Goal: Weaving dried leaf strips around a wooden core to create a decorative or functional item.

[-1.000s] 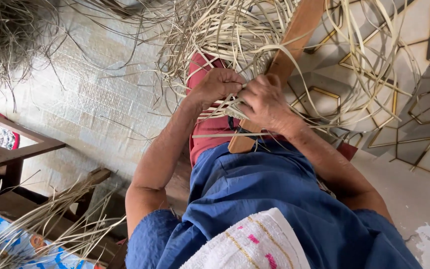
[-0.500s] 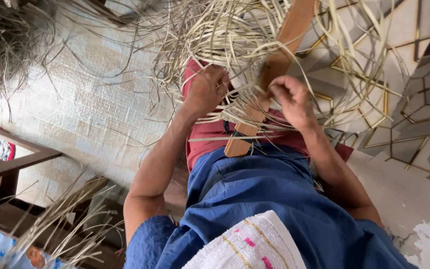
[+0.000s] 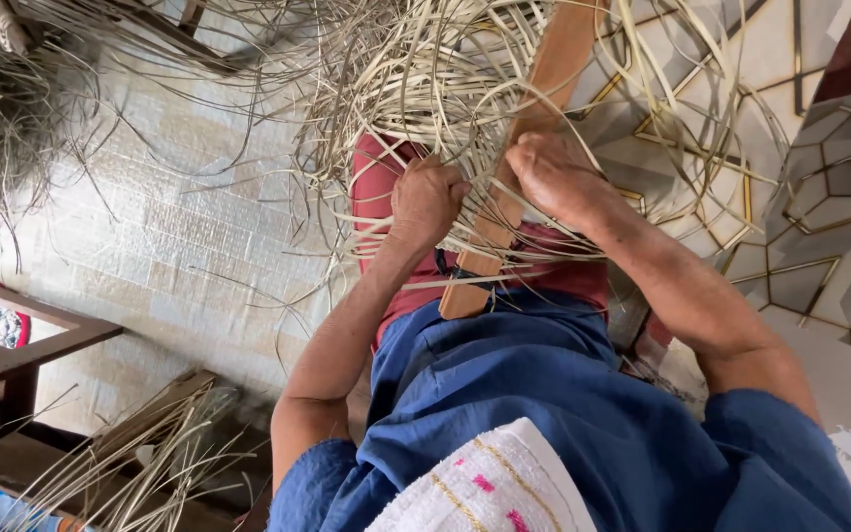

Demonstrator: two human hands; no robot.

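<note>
Left hand curled nearly into a fist, fingers folded tight around a few pale cane strips just left of the wooden slat. Right hand curled as well, knuckles up, fingertips tucked down among the strips right at the slat's edge; pinching strips, though exactly which ones cannot be told, since the tips are hidden. Both hands close together, nearly touching across the slat, low in a loose tangle of strips that fans out above and to both sides. Slat tilted, running from the lap up toward the top of the view, lower end resting on red cloth over the knees, with several strips crossing flat over it below the hands. Blue garment below, white towel with pink marks at the bottom edge. Underfoot on the left, a pale woven mat; on the right, light floor tiles with gold hexagon lines. Dark wooden frame at the left edge, more loose strips lying near it, and a darker heap of fibre in the upper left corner.
</note>
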